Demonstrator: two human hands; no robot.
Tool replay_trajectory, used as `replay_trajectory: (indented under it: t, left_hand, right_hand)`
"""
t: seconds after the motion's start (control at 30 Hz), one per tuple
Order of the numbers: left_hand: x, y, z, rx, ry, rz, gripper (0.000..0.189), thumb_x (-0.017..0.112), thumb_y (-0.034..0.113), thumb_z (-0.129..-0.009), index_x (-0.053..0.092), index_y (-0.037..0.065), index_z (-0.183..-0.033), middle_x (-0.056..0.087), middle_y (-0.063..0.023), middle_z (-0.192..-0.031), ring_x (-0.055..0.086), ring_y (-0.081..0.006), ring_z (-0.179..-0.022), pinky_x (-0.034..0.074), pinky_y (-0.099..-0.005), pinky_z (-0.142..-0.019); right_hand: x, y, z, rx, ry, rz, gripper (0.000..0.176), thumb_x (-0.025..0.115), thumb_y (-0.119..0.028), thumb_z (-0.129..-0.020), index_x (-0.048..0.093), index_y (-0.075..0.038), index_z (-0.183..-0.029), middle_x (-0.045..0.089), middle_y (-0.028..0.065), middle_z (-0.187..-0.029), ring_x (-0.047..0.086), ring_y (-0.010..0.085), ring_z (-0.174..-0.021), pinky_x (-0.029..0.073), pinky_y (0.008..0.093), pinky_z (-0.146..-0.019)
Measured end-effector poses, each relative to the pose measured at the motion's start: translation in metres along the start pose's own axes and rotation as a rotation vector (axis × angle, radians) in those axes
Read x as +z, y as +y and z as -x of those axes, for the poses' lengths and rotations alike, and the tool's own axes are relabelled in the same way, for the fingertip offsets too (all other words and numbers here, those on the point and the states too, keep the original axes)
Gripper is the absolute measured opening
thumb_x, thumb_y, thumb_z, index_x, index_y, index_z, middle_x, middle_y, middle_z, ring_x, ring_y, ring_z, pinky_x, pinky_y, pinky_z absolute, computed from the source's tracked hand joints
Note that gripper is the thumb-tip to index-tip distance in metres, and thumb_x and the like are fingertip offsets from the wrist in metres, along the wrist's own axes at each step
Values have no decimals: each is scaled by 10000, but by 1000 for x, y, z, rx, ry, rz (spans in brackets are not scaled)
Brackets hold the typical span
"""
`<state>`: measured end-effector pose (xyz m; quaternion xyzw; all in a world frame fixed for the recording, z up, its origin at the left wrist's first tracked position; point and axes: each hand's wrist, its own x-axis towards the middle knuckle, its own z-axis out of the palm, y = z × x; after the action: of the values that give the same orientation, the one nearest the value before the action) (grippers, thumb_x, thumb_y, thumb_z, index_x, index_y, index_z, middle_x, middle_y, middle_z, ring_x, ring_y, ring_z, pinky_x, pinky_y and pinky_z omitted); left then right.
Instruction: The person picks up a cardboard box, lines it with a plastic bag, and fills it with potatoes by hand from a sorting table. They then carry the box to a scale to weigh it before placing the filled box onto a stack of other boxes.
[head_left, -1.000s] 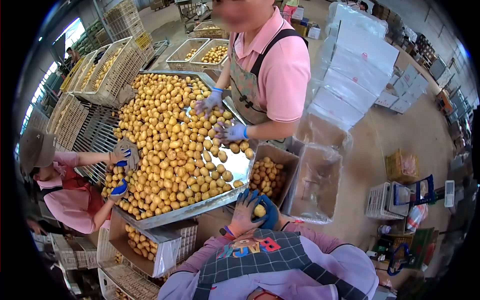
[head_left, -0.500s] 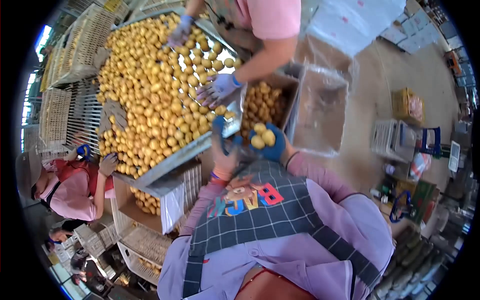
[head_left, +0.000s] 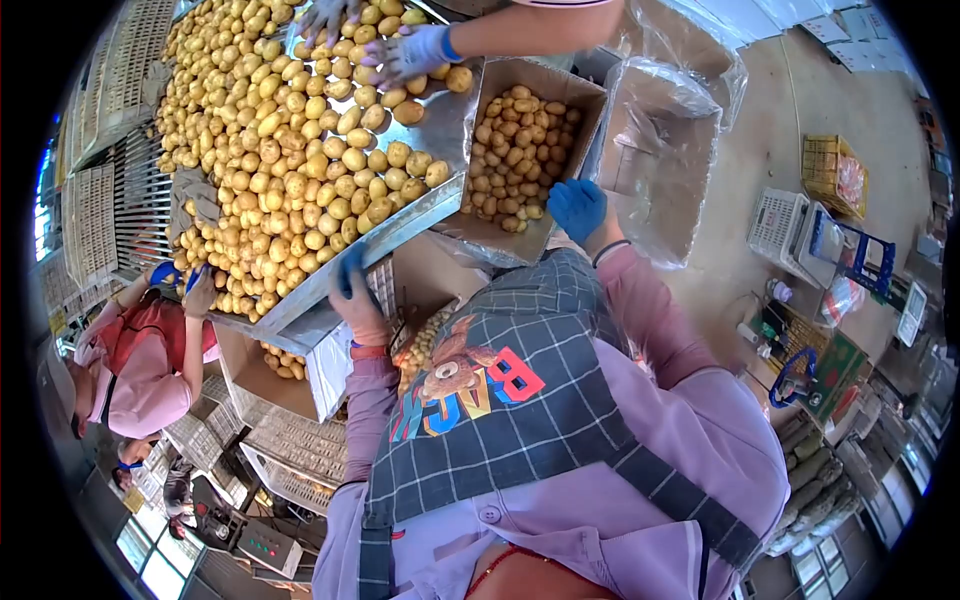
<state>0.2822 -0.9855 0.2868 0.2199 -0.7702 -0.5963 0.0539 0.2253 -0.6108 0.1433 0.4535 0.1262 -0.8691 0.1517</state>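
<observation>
My right hand, in a blue glove, is at the near right edge of a cardboard box. Its back faces me, fingers extended over the rim, and no potato shows in it. Inside the box lie many small potatoes, a few paler ones at the near end. My left hand, also gloved in blue, is beside the metal rim of the sorting table, fingers apart and slightly blurred, with nothing visible in it. Yellow potatoes cover much of the table.
Across the table, a co-worker's gloved hands are among the potatoes. Another person works at the left. A plastic-lined box stands right of the potato box. Crates sit on the floor at right.
The potatoes in my right hand are gone from it, and that hand has turned back-up at the box edge. My left hand has moved left and down, away from the box.
</observation>
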Motion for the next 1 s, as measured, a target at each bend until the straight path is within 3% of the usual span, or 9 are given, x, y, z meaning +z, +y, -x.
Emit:
replay_trajectory:
  t: [0.1, 0.17, 0.23, 0.4, 0.5, 0.6, 0.7, 0.77, 1.0]
  left_hand:
    - [24, -32, 19, -469, -377, -88, 291, 607, 217, -924, 683, -44, -1029, 705, -91, -923, 654, -175, -819, 505, -271, -790]
    - [48, -95, 36, -879, -450, 153, 466, 662, 413, -888, 662, -11, -1083, 680, -75, -844, 652, -187, -722, 521, -277, -659]
    - [76, -139, 40, -1200, -459, 372, 531, 640, 489, -885, 650, 10, -1112, 689, -86, -867, 656, -209, -703, 529, -312, -647]
    - [151, -237, 68, -707, -605, 238, 374, 615, 366, -902, 642, 25, -1055, 688, -159, -941, 675, -269, -794, 532, -391, -684]
    - [171, -238, 69, -26, -680, -374, 251, 589, 249, -910, 650, 43, -1039, 688, -197, -994, 684, -293, -864, 530, -411, -755]
    - [185, -199, 47, -91, -812, -490, 236, 563, 167, -895, 656, 59, -1084, 682, -192, -1018, 661, -323, -914, 498, -374, -836]
    - [229, -250, 96, -342, -784, -103, 219, 563, 137, -885, 669, 52, -1056, 692, -146, -1024, 649, -311, -933, 481, -375, -865]
    - [265, -257, 109, -140, -470, 44, 220, 545, 157, -916, 674, 32, -1044, 684, -129, -1035, 629, -247, -956, 462, -356, -889]
    - [205, -177, 85, -611, -630, 157, 556, 663, 405, -861, 604, -37, -1192, 632, -227, -1187, 600, -296, -1097, 439, -349, -963]
  right_hand:
    - [-16, -13, -37, -356, -870, 613, 326, 540, -252, -956, 523, -41, -1203, 584, 139, -1161, 585, 314, -1035, 488, 414, -887]
    - [58, -20, -3, -444, 203, 595, 371, 624, -237, -897, 559, -28, -1197, 587, 153, -1147, 575, 306, -1037, 462, 409, -892]
    - [43, -49, -49, -676, 291, 978, 484, 702, -237, -818, 568, -15, -1227, 569, 194, -1202, 563, 333, -1098, 444, 432, -947]
    - [107, -127, -94, -1373, 265, 2417, 612, 736, -238, -742, 543, -27, -1282, 523, 209, -1320, 505, 367, -1224, 397, 471, -1037]
    - [131, -157, -121, -983, 236, 2927, 499, 716, -283, -746, 621, -105, -1202, 624, 155, -1189, 515, 373, -1189, 388, 483, -1032]
    - [137, -193, -191, -1254, -26, 2861, 391, 671, -299, -775, 659, -115, -1121, 648, 160, -1140, 574, 382, -1100, 456, 478, -947]
    - [166, -187, -180, -1086, -8, 3038, 325, 623, -275, -808, 669, -97, -1076, 648, 179, -1125, 612, 389, -1024, 496, 479, -868]
    - [153, -202, -213, -1083, 103, 2931, 354, 593, -276, -842, 633, -100, -1146, 634, 211, -1135, 605, 395, -1043, 495, 483, -871]
    - [151, -170, -183, -1034, -163, 2570, 360, 579, -211, -900, 592, -30, -1211, 632, 188, -1158, 601, 305, -1055, 473, 416, -907]
